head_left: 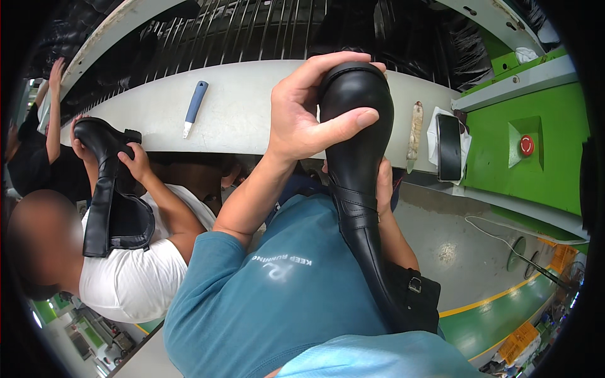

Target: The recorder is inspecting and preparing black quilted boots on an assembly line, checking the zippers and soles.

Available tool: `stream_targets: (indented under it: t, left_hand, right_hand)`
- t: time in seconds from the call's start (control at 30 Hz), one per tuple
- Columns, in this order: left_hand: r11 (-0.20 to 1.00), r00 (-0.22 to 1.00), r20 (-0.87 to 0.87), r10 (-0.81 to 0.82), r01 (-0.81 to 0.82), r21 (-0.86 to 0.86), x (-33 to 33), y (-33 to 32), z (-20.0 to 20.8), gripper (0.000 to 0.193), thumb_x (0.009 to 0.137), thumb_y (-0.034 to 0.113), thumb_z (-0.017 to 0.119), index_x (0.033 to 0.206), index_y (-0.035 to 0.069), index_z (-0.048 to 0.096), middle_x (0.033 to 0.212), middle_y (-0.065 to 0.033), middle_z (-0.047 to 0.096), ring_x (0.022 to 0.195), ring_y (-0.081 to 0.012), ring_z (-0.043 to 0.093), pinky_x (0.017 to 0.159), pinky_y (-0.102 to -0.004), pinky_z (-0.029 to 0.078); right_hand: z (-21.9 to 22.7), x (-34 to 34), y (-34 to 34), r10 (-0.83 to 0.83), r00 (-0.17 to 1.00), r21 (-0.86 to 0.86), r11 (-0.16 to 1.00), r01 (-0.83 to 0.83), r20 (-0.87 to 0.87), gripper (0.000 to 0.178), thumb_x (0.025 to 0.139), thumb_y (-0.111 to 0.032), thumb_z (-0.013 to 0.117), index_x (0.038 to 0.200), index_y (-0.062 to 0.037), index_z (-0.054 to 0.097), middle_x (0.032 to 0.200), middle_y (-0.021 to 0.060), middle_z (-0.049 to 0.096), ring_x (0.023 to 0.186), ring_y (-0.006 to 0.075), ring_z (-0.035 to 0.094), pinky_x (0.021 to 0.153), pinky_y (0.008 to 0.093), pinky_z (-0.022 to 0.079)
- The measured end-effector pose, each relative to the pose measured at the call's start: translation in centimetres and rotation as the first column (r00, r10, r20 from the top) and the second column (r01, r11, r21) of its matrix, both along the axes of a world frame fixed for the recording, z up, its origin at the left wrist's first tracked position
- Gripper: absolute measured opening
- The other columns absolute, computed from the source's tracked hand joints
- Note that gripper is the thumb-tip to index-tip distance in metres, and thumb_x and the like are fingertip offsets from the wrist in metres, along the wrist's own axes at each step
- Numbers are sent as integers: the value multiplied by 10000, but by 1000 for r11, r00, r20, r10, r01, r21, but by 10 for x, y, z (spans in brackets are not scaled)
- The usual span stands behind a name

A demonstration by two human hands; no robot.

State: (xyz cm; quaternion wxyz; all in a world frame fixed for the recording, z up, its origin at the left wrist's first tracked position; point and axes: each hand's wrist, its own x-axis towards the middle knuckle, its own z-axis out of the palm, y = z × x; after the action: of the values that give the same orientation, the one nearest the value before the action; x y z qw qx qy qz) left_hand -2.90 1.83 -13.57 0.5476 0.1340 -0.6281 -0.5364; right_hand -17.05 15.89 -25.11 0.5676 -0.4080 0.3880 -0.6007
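Note:
A tall black boot point(357, 132) lies lengthwise in front of me, its rounded toe pointing away over the pale worktop and its shaft running back against my body. My left hand point(309, 110) is wrapped round the toe end, thumb across the upper and fingers curled along the sole edge. Lower down, my right hand point(384, 186) grips the boot's side near the ankle strap; most of its fingers are hidden behind the boot. A buckle point(414, 285) shows on the dark shaft flap beside my right forearm.
On the white worktop point(246, 113) lie a blue-handled knife point(196, 108), a worn, wrapped tool point(414, 135) and a black phone point(449, 146) on white paper. A green machine point(523, 183) with a red button stands right. At left, a co-worker holds another black boot point(101, 183). Metal rods line the back.

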Motion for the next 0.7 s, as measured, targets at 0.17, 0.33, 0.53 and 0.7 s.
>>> stream_targets:
  t: [0.17,0.33,0.53,0.7]
  left_hand:
    - [1000,1000,2,16,-16,-15,0,0,-1,626,853,87,928,1405,-43,662,1285,-213,783,1167,-250,776,1035,-381,634]
    - [1000,1000,14,17,-17,-10,0,1,0,623,855,84,927,1405,-45,663,1284,-212,783,1158,-251,776,1028,-383,636]
    - [998,997,-71,-13,18,67,-1,-3,-2,352,1102,163,670,1370,-65,688,1256,-212,795,1127,-231,776,1015,-362,626]
    - [996,998,-56,42,-37,87,0,-19,-6,553,1229,352,383,1342,-88,699,1218,-226,801,1120,-242,783,1017,-353,620]
  right_hand:
    - [1,0,0,-12,1000,2,1000,12,-4,1033,1077,-823,256,1507,79,517,1249,290,708,1083,331,740,934,405,606]
    - [0,-1,-1,-22,1000,0,1000,22,-6,1023,1077,-821,271,1503,76,520,1246,285,710,1078,325,743,924,399,611]
    - [0,1,-1,-38,999,2,999,38,-4,1012,1078,-818,289,1498,72,523,1243,279,712,1072,317,746,913,393,616]
    - [1,-3,4,-44,999,9,999,44,-4,1002,1078,-815,303,1493,69,526,1240,274,713,1066,311,749,903,387,621]
